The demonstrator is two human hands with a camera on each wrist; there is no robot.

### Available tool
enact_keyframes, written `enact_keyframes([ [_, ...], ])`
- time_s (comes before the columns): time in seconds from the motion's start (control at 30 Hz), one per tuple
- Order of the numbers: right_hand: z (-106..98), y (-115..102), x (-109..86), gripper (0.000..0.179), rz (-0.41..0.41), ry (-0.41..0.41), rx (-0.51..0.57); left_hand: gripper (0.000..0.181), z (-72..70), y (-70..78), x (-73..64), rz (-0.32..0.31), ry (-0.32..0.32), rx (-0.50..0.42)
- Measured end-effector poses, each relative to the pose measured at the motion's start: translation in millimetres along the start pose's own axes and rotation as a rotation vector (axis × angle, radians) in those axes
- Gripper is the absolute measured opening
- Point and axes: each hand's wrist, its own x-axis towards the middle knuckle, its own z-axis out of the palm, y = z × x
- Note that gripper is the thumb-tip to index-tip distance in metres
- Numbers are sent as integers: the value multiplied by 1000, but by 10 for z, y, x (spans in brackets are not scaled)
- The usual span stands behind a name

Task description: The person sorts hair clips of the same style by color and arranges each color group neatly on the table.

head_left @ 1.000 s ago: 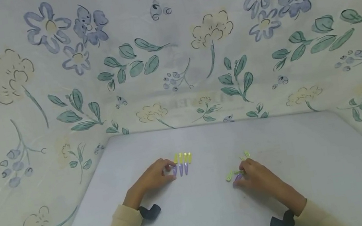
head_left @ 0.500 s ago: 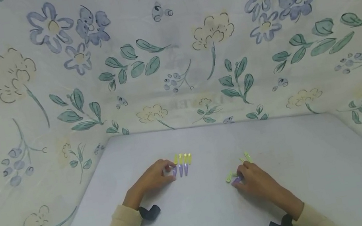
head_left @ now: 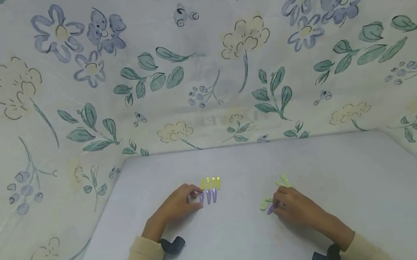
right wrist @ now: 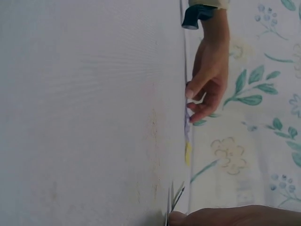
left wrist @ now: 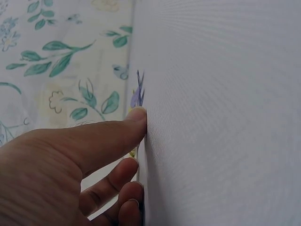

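Observation:
My left hand [head_left: 177, 203] rests on the table at the left end of a row of purple snap hair clips, thumb and index finger pinching the leftmost purple clip [head_left: 201, 198]. In the left wrist view my thumb covers part of a purple clip [left wrist: 137, 97]. Directly behind that row stand several yellow hair clips [head_left: 208, 183], side by side. On the right, my right hand [head_left: 299, 209] pinches another purple hair clip [head_left: 270, 209] low over the table, its other end hidden by the fingers. Light green hair clips [head_left: 263, 204] lie at those fingertips, with others [head_left: 285, 180] just behind the hand.
The white table [head_left: 245, 244] reaches back to a wall of floral cloth [head_left: 207, 74], which also rises at both sides. A dark band with a block [head_left: 173, 245] sits on my left wrist and a similar one [head_left: 326, 259] on my right.
My right hand has shifted slightly left, and the purple clip in it has turned so its tip points more toward me. My left hand and the rows of clips stay put.

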Motion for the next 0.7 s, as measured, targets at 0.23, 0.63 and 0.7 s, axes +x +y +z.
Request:
enact_keyframes([
  [0.23,-50,30,19,8,-39,-11,-3,43,-19,20,3,-8,-1,-5],
  [0.63,5,10,58,21,125,9,37,42,-30,0,40,-7,-17,-3],
  [0.7,36,-16,55,27,129,13,30,42,-22,-15,34,-5,-22,-3],
])
